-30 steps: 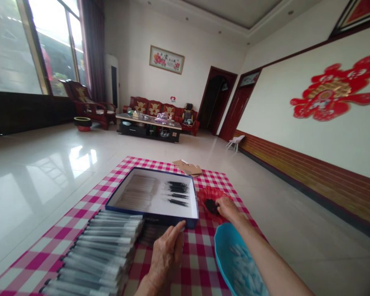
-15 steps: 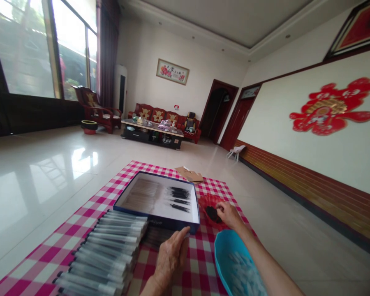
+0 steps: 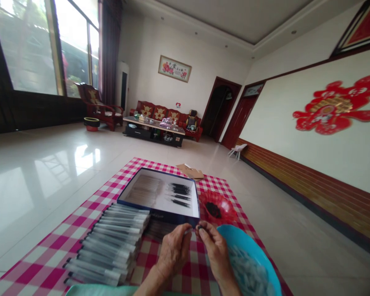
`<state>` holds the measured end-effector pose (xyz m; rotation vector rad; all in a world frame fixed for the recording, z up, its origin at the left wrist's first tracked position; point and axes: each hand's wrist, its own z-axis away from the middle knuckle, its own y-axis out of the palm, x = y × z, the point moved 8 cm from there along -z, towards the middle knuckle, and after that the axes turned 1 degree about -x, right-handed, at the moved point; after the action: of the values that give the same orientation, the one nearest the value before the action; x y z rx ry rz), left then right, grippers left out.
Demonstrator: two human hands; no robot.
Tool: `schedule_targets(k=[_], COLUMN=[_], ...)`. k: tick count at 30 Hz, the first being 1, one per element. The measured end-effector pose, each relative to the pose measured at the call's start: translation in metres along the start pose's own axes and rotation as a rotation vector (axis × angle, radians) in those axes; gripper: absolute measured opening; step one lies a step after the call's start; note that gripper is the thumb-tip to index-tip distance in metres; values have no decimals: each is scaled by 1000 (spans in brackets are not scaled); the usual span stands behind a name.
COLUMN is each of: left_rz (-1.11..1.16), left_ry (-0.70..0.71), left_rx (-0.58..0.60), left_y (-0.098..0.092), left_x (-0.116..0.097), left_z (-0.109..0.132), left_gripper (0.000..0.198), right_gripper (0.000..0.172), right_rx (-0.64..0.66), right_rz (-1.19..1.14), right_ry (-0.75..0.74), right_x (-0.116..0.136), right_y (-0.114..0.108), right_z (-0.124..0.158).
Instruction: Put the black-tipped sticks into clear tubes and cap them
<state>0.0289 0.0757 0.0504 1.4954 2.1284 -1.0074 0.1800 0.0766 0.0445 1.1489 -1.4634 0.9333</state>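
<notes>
My left hand [image 3: 173, 249] pinches a translucent pen barrel [image 3: 188, 231], most of which is hidden by the fingers. Close by on the right, my right hand [image 3: 216, 251] has thumb and fingers closed on a small black pen plug [image 3: 200, 227]. The two pieces face each other just in front of the blue-edged box [image 3: 160, 213]. More black pieces [image 3: 213, 210] lie in a red scalloped dish [image 3: 227, 207] beyond my right hand. Beside my right wrist, a blue basin [image 3: 273, 271] holds many small translucent parts [image 3: 249, 269].
Stacked translucent pens [image 3: 111, 238] with black ends cover the left of the checked tablecloth [image 3: 46, 257]. Inside the box are slim clear tubes [image 3: 143, 189] and black-ended refills [image 3: 181, 190]. Brown cardboard [image 3: 191, 172] lies at the far edge.
My right hand has come from the red dish back toward my left hand, bringing a small black piece. My left hand stays in about the same place with the barrel.
</notes>
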Motion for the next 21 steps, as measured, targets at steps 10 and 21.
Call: schedule_targets(k=[10, 21], left_rz=[13, -14], left_ry=[12, 22], left_rx=[94, 105], left_y=[6, 9], left_x=[-6, -4], left_z=[0, 2], left_gripper=[21, 20], right_gripper=[33, 28], right_rx=[6, 95], right_rz=[51, 229], right_ry=[14, -95], right_x=[-11, -10], right_y=[2, 2], right_z=[2, 1])
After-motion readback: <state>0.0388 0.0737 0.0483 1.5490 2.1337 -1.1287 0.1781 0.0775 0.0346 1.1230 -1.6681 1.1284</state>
